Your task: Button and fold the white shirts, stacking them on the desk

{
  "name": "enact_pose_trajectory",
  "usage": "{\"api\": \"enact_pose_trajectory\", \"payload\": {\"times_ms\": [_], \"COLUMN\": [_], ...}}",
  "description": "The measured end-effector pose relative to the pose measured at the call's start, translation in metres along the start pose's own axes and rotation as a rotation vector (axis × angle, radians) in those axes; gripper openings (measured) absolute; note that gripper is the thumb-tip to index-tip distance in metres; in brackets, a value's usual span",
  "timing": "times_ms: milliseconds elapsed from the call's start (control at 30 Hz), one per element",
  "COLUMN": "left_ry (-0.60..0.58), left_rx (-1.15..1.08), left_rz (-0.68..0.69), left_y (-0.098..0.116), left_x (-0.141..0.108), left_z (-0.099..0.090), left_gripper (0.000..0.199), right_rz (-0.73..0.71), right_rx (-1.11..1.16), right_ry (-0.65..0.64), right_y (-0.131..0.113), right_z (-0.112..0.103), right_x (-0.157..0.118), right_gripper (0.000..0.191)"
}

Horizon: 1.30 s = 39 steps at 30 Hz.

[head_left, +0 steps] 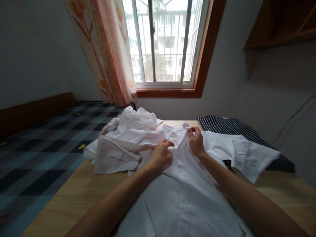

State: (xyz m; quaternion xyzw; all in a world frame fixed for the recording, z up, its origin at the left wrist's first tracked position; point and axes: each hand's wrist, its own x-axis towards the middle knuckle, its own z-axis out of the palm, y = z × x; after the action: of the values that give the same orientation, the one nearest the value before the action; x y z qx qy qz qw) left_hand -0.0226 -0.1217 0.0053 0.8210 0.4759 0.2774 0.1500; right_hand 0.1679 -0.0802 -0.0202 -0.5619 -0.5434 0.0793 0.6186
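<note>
A white short-sleeved shirt [182, 184] lies spread on the table with its collar toward the window and a sleeve stretched out to the right. My right hand [197, 141] pinches the shirt's front near the collar and lifts the cloth into a small peak. Just left of it, my left hand [161, 154] rests on the shirt near the collar, its fingers curled in toward the fabric. Whether the left fingertips grip any cloth is hard to see. Buttons run faintly down the middle of the shirt.
A heap of white clothes [134, 126] sits at the back left of the wooden table [98, 191]. Dark striped clothing [229, 126] lies at the back right. A bed with a checked cover [49, 144] adjoins on the left. Beyond are a curtain [108, 52] and a barred window [168, 42].
</note>
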Motion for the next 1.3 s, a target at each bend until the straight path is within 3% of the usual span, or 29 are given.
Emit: {"api": "enact_pose_trajectory", "payload": {"times_ms": [100, 233, 367, 500, 733, 933, 1100, 1300], "left_ry": [0.045, 0.109, 0.130, 0.143, 0.099, 0.101, 0.179, 0.156], "left_rx": [-0.058, -0.063, -0.202, -0.351, -0.483, -0.421, -0.324, -0.410], "left_rz": [-0.042, -0.028, -0.070, -0.116, -0.090, -0.084, -0.012, 0.060], "left_y": [0.016, 0.020, 0.011, 0.004, 0.000, 0.004, 0.010, 0.013], "left_x": [0.010, 0.014, 0.013, 0.013, 0.014, 0.013, 0.010, 0.006], "left_z": [0.005, 0.018, 0.026, 0.025, 0.028, 0.028, 0.031, 0.034], "left_gripper": [0.009, 0.009, 0.006, 0.006, 0.010, 0.010, 0.006, 0.010], "right_rz": [-0.062, -0.076, -0.192, -0.307, -0.219, -0.147, -0.115, -0.057], "right_rx": [-0.005, 0.018, -0.106, -0.247, -0.279, -0.262, -0.297, -0.172], "right_ry": [-0.055, -0.162, -0.199, -0.313, -0.297, -0.317, -0.255, -0.259], "right_y": [-0.011, -0.018, -0.022, -0.023, -0.018, -0.017, -0.018, -0.017], "right_z": [-0.003, -0.007, -0.020, -0.030, -0.025, -0.022, -0.021, -0.022], "right_x": [0.011, 0.010, -0.020, -0.055, -0.065, -0.065, -0.067, -0.066], "right_gripper": [0.023, 0.018, 0.020, 0.012, 0.009, 0.010, 0.012, 0.014]}}
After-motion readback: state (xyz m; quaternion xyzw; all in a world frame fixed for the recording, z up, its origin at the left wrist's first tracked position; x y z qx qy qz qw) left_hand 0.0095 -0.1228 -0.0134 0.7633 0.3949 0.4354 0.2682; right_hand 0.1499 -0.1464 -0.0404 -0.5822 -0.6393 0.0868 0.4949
